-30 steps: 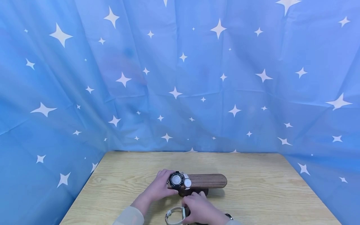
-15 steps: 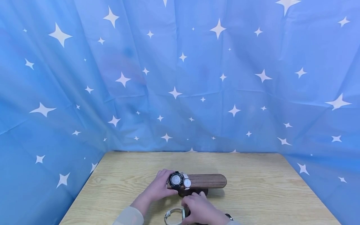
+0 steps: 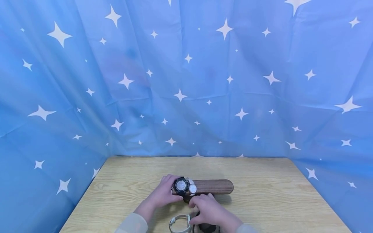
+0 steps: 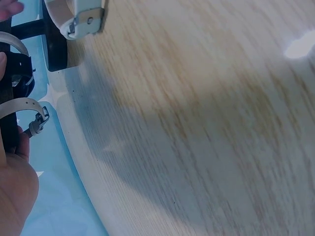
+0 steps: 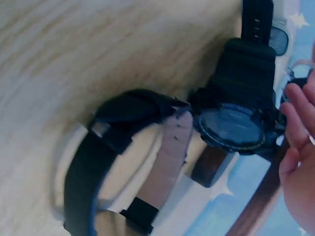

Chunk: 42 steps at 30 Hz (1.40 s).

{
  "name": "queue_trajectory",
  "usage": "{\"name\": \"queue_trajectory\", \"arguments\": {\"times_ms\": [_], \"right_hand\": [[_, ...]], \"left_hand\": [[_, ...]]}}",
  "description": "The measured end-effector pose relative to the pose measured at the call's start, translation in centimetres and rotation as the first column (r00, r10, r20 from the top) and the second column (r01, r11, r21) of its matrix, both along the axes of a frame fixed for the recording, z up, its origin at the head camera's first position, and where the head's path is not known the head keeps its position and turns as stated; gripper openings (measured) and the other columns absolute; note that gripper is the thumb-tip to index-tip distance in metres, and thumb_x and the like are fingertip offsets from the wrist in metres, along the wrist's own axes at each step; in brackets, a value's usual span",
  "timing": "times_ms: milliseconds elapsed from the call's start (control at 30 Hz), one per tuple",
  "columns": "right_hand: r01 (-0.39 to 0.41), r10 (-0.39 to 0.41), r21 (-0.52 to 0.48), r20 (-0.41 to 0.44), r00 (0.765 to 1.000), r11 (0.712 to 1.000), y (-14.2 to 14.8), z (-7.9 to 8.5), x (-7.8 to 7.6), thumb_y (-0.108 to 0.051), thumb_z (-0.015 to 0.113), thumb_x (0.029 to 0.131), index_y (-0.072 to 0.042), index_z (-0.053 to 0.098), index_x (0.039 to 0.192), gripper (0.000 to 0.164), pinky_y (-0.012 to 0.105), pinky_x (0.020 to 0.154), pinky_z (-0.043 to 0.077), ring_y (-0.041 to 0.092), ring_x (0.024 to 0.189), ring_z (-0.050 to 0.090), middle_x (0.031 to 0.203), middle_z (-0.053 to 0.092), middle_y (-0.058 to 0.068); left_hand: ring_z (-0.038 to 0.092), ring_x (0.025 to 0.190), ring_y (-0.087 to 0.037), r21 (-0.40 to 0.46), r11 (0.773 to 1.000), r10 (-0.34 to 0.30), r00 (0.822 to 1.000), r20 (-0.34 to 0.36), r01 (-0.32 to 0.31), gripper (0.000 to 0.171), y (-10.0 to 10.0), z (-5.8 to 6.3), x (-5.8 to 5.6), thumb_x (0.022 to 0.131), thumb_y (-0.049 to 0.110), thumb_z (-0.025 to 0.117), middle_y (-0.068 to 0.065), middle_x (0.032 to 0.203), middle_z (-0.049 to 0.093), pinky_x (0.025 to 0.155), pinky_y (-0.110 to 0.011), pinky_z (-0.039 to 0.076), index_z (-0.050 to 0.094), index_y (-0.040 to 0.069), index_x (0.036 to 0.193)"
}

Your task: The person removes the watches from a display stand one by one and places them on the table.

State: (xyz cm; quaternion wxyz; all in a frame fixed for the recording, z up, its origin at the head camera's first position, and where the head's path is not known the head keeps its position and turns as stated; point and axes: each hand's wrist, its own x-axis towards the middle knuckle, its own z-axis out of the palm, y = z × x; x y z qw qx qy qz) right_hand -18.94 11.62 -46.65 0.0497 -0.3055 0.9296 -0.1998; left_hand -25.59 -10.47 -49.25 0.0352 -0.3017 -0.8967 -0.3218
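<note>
My left hand (image 3: pixel 166 192) grips the left end of a dark wooden watch stand (image 3: pixel 215 186). On its bar are a chunky black digital watch (image 3: pixel 181 185) and a small white watch (image 3: pixel 192 188); another pale strap (image 4: pixel 22 104) loops round the bar beside my left hand. My right hand (image 3: pixel 208 208) hovers in front of the stand, fingers loosely bent with nothing between them. Below it stands a black sports watch (image 5: pixel 231 128), its dial close to my fingertips in the right wrist view. A white-strapped watch (image 3: pixel 180 223) sits just left of my right thumb.
A dark leather-strap watch (image 5: pixel 83 182) lies near the black sports watch, its strap looped. Everything rests on a light wooden table (image 3: pixel 262 194). Behind and beside the table hangs a blue curtain with white stars (image 3: pixel 204 81).
My right hand has lifted and shifted slightly right, its thumb and fingers moving apart, so the black watch beneath shows more. My left hand keeps its grip on the stand.
</note>
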Motion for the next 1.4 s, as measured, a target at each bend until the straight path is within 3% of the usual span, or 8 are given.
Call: {"name": "queue_trajectory", "arguments": {"times_ms": [167,367,433,633,833,1033,1200,1400], "right_hand": [[0.005,-0.005,-0.015,-0.015,1.0,1.0,0.2,0.7,-0.2,-0.042,0.078,0.071,-0.017,0.063,0.098,0.039,0.033,0.074,0.038,0.005,0.085,0.052,0.093,0.061,-0.012],[0.022,-0.024,-0.068,-0.021,1.0,0.997,0.8,1.7,-0.4,-0.042,0.078,0.071,-0.014,0.064,0.099,0.042,0.054,0.088,0.04,0.01,0.088,0.057,0.095,0.062,-0.011],[0.023,-0.024,-0.085,-0.014,1.0,0.996,1.2,2.1,-0.6,-0.042,0.077,0.072,-0.013,0.064,0.101,0.043,0.053,0.088,0.04,0.012,0.086,0.057,0.096,0.063,-0.008],[0.059,-0.055,-0.138,0.028,0.998,0.989,2.7,2.7,-1.3,-0.044,0.076,0.074,-0.012,0.064,0.103,0.045,0.033,0.074,0.048,0.017,0.086,0.058,0.097,0.063,-0.002],[0.099,-0.091,-0.159,0.055,0.994,0.982,3.8,2.9,-1.9,-0.044,0.074,0.076,-0.012,0.063,0.11,0.048,0.036,0.078,0.05,0.021,0.093,0.058,0.104,0.062,-0.001],[0.108,-0.122,-0.15,-0.087,0.989,0.983,5.0,2.9,-2.4,-0.04,0.076,0.074,-0.008,0.062,0.11,0.05,0.042,0.081,0.048,0.024,0.094,0.056,0.104,0.059,0.0],[0.129,-0.158,-0.142,-0.216,0.964,0.981,6.2,2.3,-2.8,-0.032,0.079,0.071,-0.007,0.063,0.11,0.049,0.045,0.084,0.046,0.023,0.095,0.054,0.102,0.058,0.0],[0.179,-0.212,-0.134,-0.288,0.934,0.975,7.6,1.2,-3.2,-0.03,0.082,0.068,-0.01,0.064,0.106,0.047,0.049,0.082,0.044,0.025,0.095,0.053,0.103,0.058,0.002]], "left_hand": [[0.042,0.11,-0.02,0.011,1.0,-0.002,1.0,0.001,0.002,0.072,-0.1,0.0,0.0,0.069,0.035,0.079,-0.001,0.12,0.05,0.096,-0.041,0.042,0.048,0.011,0.129],[0.042,0.111,-0.02,0.012,1.0,-0.002,1.0,0.004,0.002,0.073,0.0,-0.1,-0.1,0.068,0.035,0.08,-0.001,0.121,0.05,0.096,-0.042,0.042,0.048,0.011,0.129],[0.042,0.111,-0.021,0.007,1.0,0.0,1.0,0.007,0.0,0.074,0.1,-0.1,-0.1,0.068,0.036,0.08,-0.002,0.121,0.05,0.096,-0.043,0.042,0.048,0.011,0.13],[0.042,0.112,-0.021,0.004,1.0,0.007,1.0,0.026,-0.007,0.074,0.2,0.1,-0.1,0.069,0.038,0.079,-0.002,0.122,0.05,0.096,-0.043,0.042,0.048,0.011,0.13],[0.042,0.113,-0.022,-0.009,1.0,0.006,1.0,0.02,-0.006,0.074,0.0,0.0,-0.1,0.069,0.038,0.079,-0.002,0.123,0.049,0.096,-0.044,0.042,0.047,0.011,0.131],[0.042,0.114,-0.022,-0.008,1.0,0.002,1.0,0.026,-0.002,0.076,0.0,-0.1,-0.2,0.069,0.041,0.078,-0.003,0.124,0.049,0.096,-0.044,0.042,0.046,0.011,0.132],[0.042,0.114,-0.022,-0.006,1.0,0.006,1.0,0.021,-0.006,0.076,0.1,0.0,-0.1,0.068,0.038,0.079,-0.003,0.124,0.049,0.096,-0.044,0.042,0.047,0.011,0.131],[0.042,0.111,-0.021,-0.017,1.0,0.02,1.0,0.015,-0.02,0.076,0.1,0.0,0.0,0.067,0.037,0.08,-0.003,0.122,0.05,0.095,-0.044,0.043,0.047,0.012,0.131]]}}
